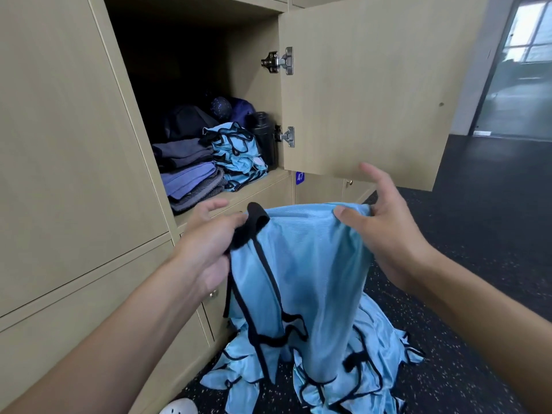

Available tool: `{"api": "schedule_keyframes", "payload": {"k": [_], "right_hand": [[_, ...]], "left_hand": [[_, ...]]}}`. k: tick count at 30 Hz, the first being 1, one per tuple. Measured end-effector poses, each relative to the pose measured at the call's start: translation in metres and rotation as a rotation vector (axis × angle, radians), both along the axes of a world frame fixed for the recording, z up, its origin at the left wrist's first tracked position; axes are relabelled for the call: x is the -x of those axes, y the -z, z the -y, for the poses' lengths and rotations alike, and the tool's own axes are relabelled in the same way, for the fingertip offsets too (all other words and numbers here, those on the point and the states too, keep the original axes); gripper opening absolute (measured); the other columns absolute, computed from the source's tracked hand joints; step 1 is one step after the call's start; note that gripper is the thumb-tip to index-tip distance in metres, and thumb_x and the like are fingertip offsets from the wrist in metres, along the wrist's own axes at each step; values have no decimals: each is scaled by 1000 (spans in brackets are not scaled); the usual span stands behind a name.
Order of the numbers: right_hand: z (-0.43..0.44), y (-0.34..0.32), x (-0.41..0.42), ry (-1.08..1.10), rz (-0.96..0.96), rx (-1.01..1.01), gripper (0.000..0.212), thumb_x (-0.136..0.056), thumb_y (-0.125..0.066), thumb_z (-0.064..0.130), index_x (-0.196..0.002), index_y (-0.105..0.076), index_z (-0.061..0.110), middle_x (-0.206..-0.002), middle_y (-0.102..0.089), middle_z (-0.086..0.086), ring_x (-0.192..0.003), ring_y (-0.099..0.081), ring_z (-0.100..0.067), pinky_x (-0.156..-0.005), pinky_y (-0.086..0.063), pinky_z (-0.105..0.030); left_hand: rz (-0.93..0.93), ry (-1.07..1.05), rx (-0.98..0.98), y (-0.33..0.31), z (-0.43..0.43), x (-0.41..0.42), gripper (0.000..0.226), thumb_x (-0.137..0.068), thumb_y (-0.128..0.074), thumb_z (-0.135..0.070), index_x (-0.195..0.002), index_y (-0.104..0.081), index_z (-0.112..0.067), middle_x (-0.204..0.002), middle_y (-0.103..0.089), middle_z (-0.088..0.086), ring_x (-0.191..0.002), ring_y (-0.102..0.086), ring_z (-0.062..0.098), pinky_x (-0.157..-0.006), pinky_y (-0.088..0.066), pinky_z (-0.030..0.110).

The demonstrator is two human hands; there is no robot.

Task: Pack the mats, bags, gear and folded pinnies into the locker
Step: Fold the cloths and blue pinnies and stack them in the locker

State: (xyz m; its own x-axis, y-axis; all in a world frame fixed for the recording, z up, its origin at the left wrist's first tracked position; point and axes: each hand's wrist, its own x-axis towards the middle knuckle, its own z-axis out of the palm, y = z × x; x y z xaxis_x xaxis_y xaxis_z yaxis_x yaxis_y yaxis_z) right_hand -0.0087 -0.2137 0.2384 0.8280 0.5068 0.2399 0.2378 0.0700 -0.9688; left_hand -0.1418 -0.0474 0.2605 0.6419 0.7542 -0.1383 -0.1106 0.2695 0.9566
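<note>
Wall of pale wood lockers [59,144] filling the frame from 7 to 11 o'clock. One locker [248,70] open at 12 o'clock, its door [373,85] swung wide toward 1 o'clock. Dark speckled floor [478,264] running from 3 to 6 o'clock, with a bright window [525,40] far off at 2 o'clock.

Held up at centre, in front of the lockers and below the open one: a light blue pinny [304,264] with black trim, hanging down toward 6 o'clock. Under it on the floor, a loose pile [379,348] of more blue pinnies.

Left hand [209,243] at 9 o'clock of the pinny, fingers curled tight round its black strap. Right hand [385,234] at 3 o'clock of it, pinching the top edge between thumb and fingers, forefinger stretched out.

Inside the open locker: folded grey and purple mats [191,174] piled at front left. Just beside them at 3 o'clock, a stack [242,156] of folded blue pinnies. Dark bags [185,121] behind, and a black bottle [264,135] upright against the right wall.

Two metal hinges [282,60] on the door's inner edge. Small blue number tag [300,177] just below the door. Part of a white holed object [179,407] at the bottom edge, 7 o'clock, too cropped to identify.
</note>
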Motion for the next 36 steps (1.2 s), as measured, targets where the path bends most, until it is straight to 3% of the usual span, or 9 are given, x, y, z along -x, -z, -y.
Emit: {"api": "schedule_keyframes", "payload": {"k": [4, 7, 12, 19, 22, 25, 27, 31, 36], "right_hand": [[1, 2, -2, 87, 10, -34, 39, -91, -69, 18, -119, -55, 42, -79, -52, -12, -66, -53, -25, -66, -55, -45], [1, 2, 0, 116, -8, -42, 11, -95, -64, 17, -97, -65, 28, -68, -43, -6, -52, -36, -16, -50, -35, -28], [4, -3, 0, 124, -70, -69, 14, -95, -64, 18, -84, -72, 19, -83, -57, -9, -75, -46, -22, -70, -41, -38], [9, -1, -7, 235, 59, 53, 5, -95, -63, 18, -97, -66, 22, -85, -54, -10, -70, -45, -22, -64, -40, -36], [14, -2, -6, 62, -73, 130, 37, -89, -72, 19, -120, -55, 29, -96, -60, -16, -76, -59, -23, -69, -53, -38], [17, -4, 1, -163, -116, 241, 54, -84, -75, 5, -126, -52, 30, -94, -64, -23, -72, -62, -23, -58, -50, -25], [16, -3, 0, -79, -87, 252, 45, -85, -73, 3, -121, -55, 25, -87, -62, -18, -66, -56, -19, -49, -41, -20], [17, -3, -6, 70, -83, 187, 20, -88, -72, 8, -104, -63, 17, -77, -62, -9, -57, -55, -15, -43, -38, -19], [20, -1, -9, 6, 30, 256, 8, -91, -68, 12, -91, -75, 7, -90, -74, -16, -78, -67, -20, -74, -55, -36]], "left_hand": [[-74, 6, -44, -1, -4, 1, 19, -96, -59, -6, -110, -58, -19, -60, -63, 5, -48, -59, 16, -47, -53, 27], [-82, 188, -17, -5, -2, 7, 5, -94, -66, -20, -97, -65, -15, -73, -71, 9, -57, -68, 18, -51, -58, 30], [-195, 459, -263, 2, 7, 13, 52, -71, -81, 2, -116, -68, -21, -114, -73, 13, -101, -72, 27, -95, -56, 41], [-150, 229, -386, 11, 8, 8, 35, -79, -78, 0, -102, -65, -23, -102, -73, 21, -80, -68, 28, -90, -55, 51], [-75, 131, -299, 11, 6, 8, 28, -84, -75, -1, -100, -63, -20, -104, -72, 22, -81, -68, 28, -91, -56, 51], [-45, 57, -194, 5, 3, 9, 25, -85, -74, -2, -101, -62, -18, -93, -72, 16, -69, -69, 22, -70, -62, 38], [-120, 161, -161, -2, 0, 14, 39, -81, -76, 0, -111, -60, -19, -92, -74, 16, -65, -71, 24, -60, -62, 36], [-263, 453, -268, -7, -2, 25, 68, -78, -72, 15, -124, -57, -33, -112, -69, 26, -92, -73, 38, -74, -62, 46], [-325, 285, -578, 5, -7, 17, 43, -76, -79, 6, -99, -68, -28, -103, -70, 17, -79, -65, 23, -81, -55, 37]]}}
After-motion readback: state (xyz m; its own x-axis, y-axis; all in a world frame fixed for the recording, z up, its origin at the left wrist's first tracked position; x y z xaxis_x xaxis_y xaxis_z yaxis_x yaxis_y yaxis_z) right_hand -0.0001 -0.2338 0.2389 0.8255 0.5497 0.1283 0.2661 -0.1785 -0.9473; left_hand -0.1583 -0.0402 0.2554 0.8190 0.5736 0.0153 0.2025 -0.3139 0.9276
